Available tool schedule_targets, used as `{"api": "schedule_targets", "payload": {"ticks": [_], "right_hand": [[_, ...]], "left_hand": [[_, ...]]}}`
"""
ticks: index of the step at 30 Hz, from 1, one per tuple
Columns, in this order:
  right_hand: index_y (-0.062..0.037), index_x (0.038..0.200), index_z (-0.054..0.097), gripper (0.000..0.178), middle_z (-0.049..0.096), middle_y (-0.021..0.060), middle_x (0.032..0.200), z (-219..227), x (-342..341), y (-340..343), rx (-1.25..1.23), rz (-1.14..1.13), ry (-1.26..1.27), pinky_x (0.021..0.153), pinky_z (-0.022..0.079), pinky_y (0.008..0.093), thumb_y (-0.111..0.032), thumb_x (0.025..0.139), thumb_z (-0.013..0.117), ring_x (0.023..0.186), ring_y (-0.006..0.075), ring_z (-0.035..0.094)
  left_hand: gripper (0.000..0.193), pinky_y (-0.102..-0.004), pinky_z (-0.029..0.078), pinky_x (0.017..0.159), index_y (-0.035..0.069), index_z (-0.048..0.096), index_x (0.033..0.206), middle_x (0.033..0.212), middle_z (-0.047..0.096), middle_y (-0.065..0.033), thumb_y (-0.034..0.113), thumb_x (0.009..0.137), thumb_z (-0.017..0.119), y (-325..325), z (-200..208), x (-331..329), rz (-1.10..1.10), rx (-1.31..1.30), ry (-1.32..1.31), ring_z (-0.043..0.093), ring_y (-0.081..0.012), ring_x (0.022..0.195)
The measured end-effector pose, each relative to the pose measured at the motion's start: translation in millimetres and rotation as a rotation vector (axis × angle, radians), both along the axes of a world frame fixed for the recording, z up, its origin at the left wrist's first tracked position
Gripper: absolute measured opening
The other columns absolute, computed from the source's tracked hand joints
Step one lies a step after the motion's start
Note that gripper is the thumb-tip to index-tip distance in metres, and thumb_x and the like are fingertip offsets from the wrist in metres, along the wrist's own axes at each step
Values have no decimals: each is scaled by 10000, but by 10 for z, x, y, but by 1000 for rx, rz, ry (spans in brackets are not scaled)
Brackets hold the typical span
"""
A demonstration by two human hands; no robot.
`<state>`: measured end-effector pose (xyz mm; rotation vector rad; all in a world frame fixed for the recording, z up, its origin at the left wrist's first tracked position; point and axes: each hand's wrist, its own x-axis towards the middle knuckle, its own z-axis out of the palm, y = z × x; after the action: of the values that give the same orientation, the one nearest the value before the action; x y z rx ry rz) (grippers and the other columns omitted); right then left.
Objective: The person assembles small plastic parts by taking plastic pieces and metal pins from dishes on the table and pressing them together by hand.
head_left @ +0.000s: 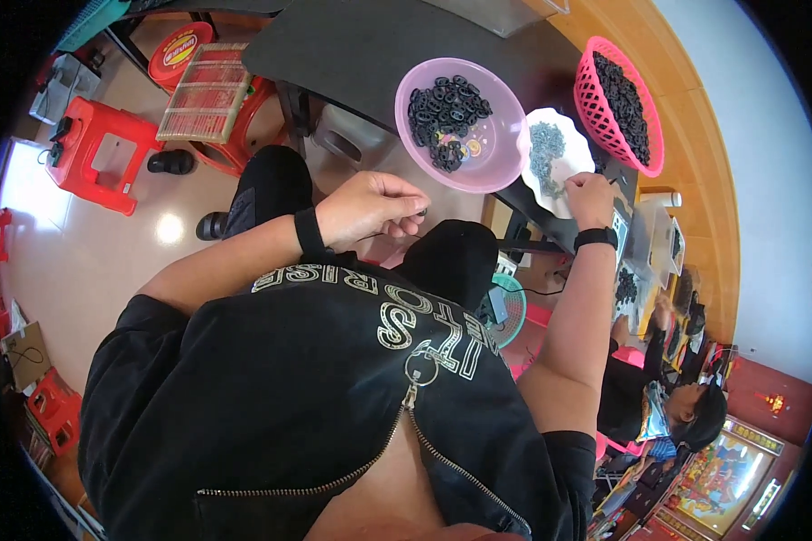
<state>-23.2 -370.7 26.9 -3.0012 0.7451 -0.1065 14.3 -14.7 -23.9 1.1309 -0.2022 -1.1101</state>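
Note:
My left hand [370, 209] is in front of my body, thumb and fingers pinched on a small dark piece [422, 212], mostly covered by the fingertips. My right hand [591, 198] reaches to the near right edge of a white scalloped dish [579, 155]. Its fingertips are drawn together at the rim, and whatever is between them cannot be made out. Many tiny grey-green, glassy-looking bits [546, 149] lie in that dish. Left of it, a pink bowl [496, 158] holds black oval rings [448, 104] with open middles.
A pink lattice basket [595, 126] full of black pieces stands right of the dish. All three containers sit along the dark table [352, 45]. Red stools [104, 149] and a slatted bamboo rack [207, 95] are at left. Another person [641, 397] works at the right.

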Motion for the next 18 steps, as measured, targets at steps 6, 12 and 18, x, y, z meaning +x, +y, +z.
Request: {"api": "schedule_targets", "payload": {"ticks": [6,12,18], "right_hand": [[-36,763,667,156,633,199,796,-32,56,37,-111,-2,22,740,489,413,-127,748,541,774,353,615],[-21,784,648,123,640,170,745,177,98,320,127,58,-159,650,495,346,-99,729,570,695,282,636],[-13,828,628,116,632,143,707,210,215,1088,545,372,-254,613,483,296,-28,734,562,641,228,621]], "left_hand": [[158,-198,444,585,13,630,899,747,595,-22,157,875,570,-11,17,-13,58,-25,47,533,-78,640],[153,-209,464,618,4,612,939,796,594,-29,131,878,553,60,53,24,138,4,47,551,-88,696],[220,-237,489,740,2,561,1086,952,593,-68,84,889,511,107,14,76,181,-72,113,589,-120,847]]}}
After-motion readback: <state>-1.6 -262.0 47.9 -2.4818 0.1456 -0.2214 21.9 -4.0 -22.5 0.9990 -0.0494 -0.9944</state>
